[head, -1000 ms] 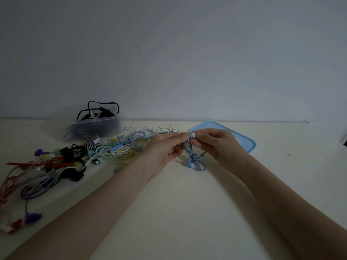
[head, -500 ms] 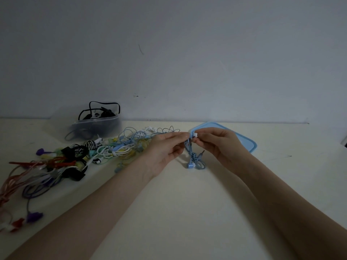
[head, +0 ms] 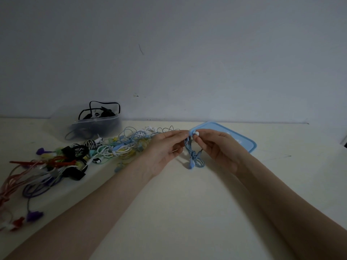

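Cream table (head: 178, 212) against a plain grey wall (head: 187, 53), dim room, blue earphones (head: 193, 156) at frame centre, left hand (head: 165, 147) and right hand (head: 217, 145) pinching their upper end, blue lid (head: 242, 141) behind, cable pile (head: 75, 156) left, clear tub (head: 97, 124) upper left.

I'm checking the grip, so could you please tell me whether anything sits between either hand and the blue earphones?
Nothing visible does: the left hand and right hand both pinch the blue earphones at the top.
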A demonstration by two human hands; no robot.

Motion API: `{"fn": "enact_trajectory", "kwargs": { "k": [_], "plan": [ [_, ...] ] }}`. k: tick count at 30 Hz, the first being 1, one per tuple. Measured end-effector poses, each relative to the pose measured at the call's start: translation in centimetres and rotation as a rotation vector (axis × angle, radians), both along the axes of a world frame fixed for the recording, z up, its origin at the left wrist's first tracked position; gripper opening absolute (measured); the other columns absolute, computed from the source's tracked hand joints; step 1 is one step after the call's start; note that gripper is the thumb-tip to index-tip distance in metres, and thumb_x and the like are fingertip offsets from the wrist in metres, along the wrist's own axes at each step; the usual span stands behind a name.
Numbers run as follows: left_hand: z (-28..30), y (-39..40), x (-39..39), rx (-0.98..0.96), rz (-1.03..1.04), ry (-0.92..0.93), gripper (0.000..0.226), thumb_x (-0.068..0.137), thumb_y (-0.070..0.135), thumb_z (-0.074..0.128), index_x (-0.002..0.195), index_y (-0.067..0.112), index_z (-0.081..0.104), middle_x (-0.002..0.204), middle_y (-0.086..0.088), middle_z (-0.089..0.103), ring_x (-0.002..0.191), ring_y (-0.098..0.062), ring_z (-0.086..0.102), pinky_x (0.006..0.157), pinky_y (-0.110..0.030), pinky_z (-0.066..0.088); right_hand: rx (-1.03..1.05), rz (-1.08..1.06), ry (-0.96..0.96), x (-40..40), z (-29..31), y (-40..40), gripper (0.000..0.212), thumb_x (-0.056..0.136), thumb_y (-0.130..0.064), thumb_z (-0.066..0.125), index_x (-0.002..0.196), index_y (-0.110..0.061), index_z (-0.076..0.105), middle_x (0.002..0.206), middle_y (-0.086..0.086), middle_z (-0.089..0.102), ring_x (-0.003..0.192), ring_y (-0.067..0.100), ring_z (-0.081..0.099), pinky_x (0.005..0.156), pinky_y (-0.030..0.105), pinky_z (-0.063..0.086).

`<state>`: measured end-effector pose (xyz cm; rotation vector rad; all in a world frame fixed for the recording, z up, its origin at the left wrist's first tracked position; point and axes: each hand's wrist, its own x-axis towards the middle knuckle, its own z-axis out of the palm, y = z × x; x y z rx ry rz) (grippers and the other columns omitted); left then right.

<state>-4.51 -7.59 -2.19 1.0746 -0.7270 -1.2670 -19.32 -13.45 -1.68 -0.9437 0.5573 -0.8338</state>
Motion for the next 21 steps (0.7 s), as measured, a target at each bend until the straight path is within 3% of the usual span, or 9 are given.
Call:
{"fn": "enact_trajectory", "kwargs": {
  "k": [8, 21],
  "plan": [
    [-0.23, 0.09, 0.03, -0.049, -0.047, -0.072, 0.018, 0.080, 0.009, 0.066, 0.098, 0.008, 0.070, 0.080, 0.001, 0.068, 0.070, -0.006, 0.058, 0.064, -0.016, 0.046, 0.051, 0.061, -0.036, -0.13, 0.05, 0.07, 0.014, 0.089, 0.002, 0.052, 0.091, 0.003, 0.065, 0.077, 0.008, 0.070, 0.069, 0.008, 0.068, 0.060, 0.012, 0.054],
    [-0.31, 0.07, -0.06, -0.060, -0.045, -0.092, 0.015, 0.081, 0.009, 0.066, 0.095, 0.010, 0.070, 0.082, 0.001, 0.067, 0.072, -0.006, 0.058, 0.067, -0.018, 0.043, 0.010, 0.019, -0.018, -0.04, 0.08, -0.01, 0.015, 0.088, 0.005, 0.051, 0.097, 0.011, 0.062, 0.084, 0.012, 0.072, 0.075, 0.011, 0.070, 0.064, 0.013, 0.054]
  ]
}}
